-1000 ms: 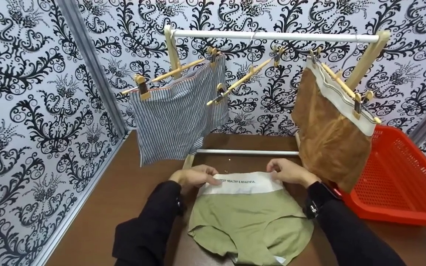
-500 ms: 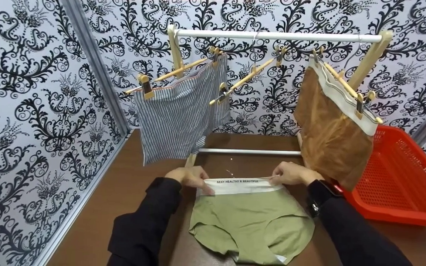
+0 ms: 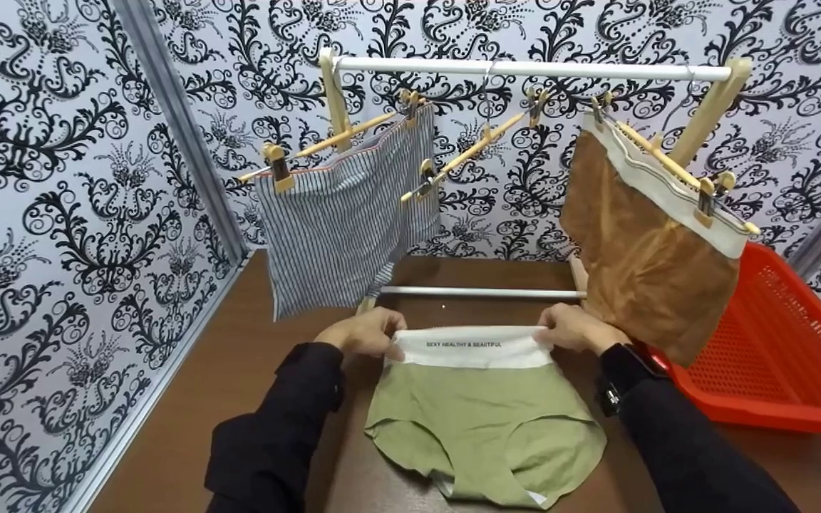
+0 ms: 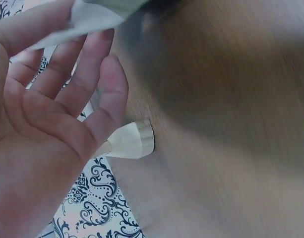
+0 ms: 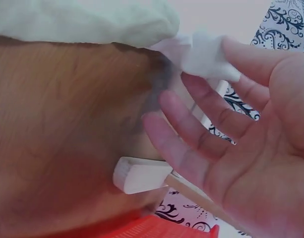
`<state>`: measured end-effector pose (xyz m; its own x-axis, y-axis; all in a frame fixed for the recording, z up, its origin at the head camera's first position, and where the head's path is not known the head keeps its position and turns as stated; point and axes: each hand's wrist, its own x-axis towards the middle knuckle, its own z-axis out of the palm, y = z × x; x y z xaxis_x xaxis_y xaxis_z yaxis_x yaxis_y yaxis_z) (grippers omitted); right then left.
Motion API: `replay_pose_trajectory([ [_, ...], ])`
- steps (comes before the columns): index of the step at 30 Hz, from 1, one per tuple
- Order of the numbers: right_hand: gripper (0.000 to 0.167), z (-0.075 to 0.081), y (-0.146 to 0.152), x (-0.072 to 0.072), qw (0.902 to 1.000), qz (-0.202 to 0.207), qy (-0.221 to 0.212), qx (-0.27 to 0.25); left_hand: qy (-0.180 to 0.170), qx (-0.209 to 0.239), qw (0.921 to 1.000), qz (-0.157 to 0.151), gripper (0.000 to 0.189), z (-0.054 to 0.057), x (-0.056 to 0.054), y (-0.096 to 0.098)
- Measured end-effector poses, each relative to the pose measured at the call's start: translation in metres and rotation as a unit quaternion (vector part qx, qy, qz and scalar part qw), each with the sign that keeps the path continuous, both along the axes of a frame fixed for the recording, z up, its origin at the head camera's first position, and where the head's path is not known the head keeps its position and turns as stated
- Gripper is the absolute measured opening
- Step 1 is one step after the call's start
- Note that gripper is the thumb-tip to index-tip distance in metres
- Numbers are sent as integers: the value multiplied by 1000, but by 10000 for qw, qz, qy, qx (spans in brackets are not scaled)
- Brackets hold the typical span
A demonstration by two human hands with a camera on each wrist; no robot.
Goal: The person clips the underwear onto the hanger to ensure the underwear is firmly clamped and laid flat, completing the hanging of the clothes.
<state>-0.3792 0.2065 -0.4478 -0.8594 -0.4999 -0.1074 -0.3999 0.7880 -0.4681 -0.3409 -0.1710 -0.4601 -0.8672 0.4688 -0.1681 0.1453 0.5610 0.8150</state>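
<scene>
A pair of green underpants (image 3: 482, 406) lies spread on the brown table, its white waistband (image 3: 471, 349) printed with dark lettering toward the rack. My left hand (image 3: 364, 333) pinches the left end of the waistband between thumb and fingers. At the opposite end, my right hand (image 3: 573, 328) pinches the other corner. In the left wrist view, white cloth (image 4: 97, 20) sits between thumb and index finger while the other fingers are loosely bent. The right wrist view has the waistband corner (image 5: 209, 57) held the same way, the cloth edge lifted off the table.
Behind the underpants stands a rack with a white bar (image 3: 524, 68). Striped shorts (image 3: 346, 221) hang left and brown underpants (image 3: 653, 249) right, clipped to hangers; a bare clip hanger (image 3: 478, 146) hangs between them. A red basket (image 3: 774, 417) sits at the right, beside my right forearm.
Both hands now hold the waistband ends slightly farther apart, with the band pulled straight and flatter. The right hand has moved a little right, and the brown underpants' near end has swung right.
</scene>
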Motion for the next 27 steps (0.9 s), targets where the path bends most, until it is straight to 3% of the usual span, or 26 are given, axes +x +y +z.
replay_pose_trajectory([
  [5,9,-8,5,-3,9978,-611,-143,-191,-220,-321,9992,80,43,-1,0,4],
  [11,6,-11,6,-5,9927,-974,-518,-486,-199,-675,9970,316,17,1,-1,8],
  [15,14,-13,7,-4,9897,-1146,-630,-584,-152,-749,9948,670,25,1,-1,8],
  [18,22,-16,9,-3,9901,-1182,-460,-604,-43,-831,9915,1003,29,-2,-1,8],
  [20,24,-18,9,-2,9931,-1089,-21,-424,165,-967,9877,1216,29,-4,-2,8],
  [22,24,-19,7,0,9933,-1004,543,-156,586,-1307,9793,1434,27,-6,-2,11],
  [24,26,-19,2,2,9893,-873,1158,167,1081,-1756,9645,1651,28,-8,-2,15],
  [26,28,-19,-4,6,9869,-605,1474,240,1665,-2336,9424,1723,32,-11,-3,22],
  [27,31,-19,-7,8,9877,-381,1508,187,1984,-2709,9269,1675,37,-25,-12,23],
])
